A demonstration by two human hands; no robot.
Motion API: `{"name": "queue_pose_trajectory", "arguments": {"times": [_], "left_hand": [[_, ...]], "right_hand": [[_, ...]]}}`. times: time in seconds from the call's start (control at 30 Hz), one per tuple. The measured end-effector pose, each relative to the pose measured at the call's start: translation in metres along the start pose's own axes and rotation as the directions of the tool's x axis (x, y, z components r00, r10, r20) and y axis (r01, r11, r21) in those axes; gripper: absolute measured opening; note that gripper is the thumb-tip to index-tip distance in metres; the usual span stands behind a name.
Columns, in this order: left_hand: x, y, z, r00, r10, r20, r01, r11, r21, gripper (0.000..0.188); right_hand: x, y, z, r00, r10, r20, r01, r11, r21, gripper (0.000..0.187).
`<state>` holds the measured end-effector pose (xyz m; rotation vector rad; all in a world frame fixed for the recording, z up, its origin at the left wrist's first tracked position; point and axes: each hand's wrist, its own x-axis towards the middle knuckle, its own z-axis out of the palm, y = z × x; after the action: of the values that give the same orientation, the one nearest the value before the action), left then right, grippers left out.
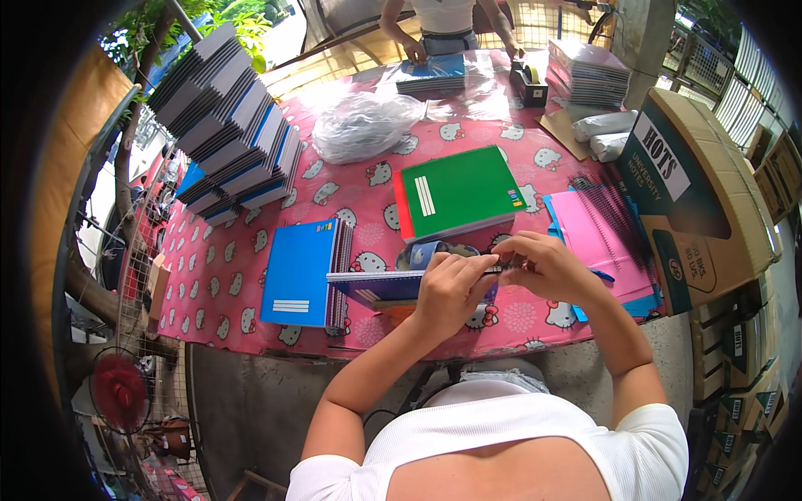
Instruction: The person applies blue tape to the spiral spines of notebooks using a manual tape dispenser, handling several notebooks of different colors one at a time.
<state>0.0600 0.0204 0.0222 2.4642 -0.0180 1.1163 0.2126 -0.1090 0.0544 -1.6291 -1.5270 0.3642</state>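
A dark blue-purple spiral notebook [376, 286] stands on its edge at the table's front, its bound side upward. Fingers of my left hand [455, 288] are closed over its top edge toward the right end. My right hand [541, 265] pinches at that same end, beside the left fingertips. A dark bit, seemingly the coil's end, shows between the two hands; the fingers partly hide it. Just behind the notebook sits a rounded blue patterned object [426, 250], mostly covered. Left of it lies a stack of blue notebooks [296, 271], and farther back a stack of green notebooks [464, 192].
Pink sheets [585, 230] and loose black coils [614, 217] lie right, beside a large carton [693, 192]. Tall notebook stacks [225, 125] rise at left. Behind are clear plastic [363, 125], a tape dispenser [528, 83] and another person [443, 25] handling blue notebooks.
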Motion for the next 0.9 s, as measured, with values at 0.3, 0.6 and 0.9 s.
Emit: {"name": "queue_pose_trajectory", "arguments": {"times": [0.3, 0.6, 0.9], "left_hand": [[-0.003, -0.001, 0.004, 0.996, 0.044, -0.071, -0.046, 0.998, -0.037, 0.018], [-0.002, 0.005, -0.007, 0.996, -0.090, -0.019, 0.092, 0.979, 0.180, 0.019], [-0.025, 0.003, -0.018, 0.959, -0.283, 0.014, 0.275, 0.942, 0.192, 0.018]], "right_hand": [[0.004, 0.009, 0.009, 0.999, -0.029, -0.019, 0.031, 0.997, 0.076, 0.011], [0.002, 0.011, 0.011, 0.995, -0.094, -0.024, 0.093, 0.996, -0.016, 0.012], [-0.003, -0.002, 0.019, 0.993, -0.110, -0.030, 0.104, 0.980, -0.170, 0.016]]}}
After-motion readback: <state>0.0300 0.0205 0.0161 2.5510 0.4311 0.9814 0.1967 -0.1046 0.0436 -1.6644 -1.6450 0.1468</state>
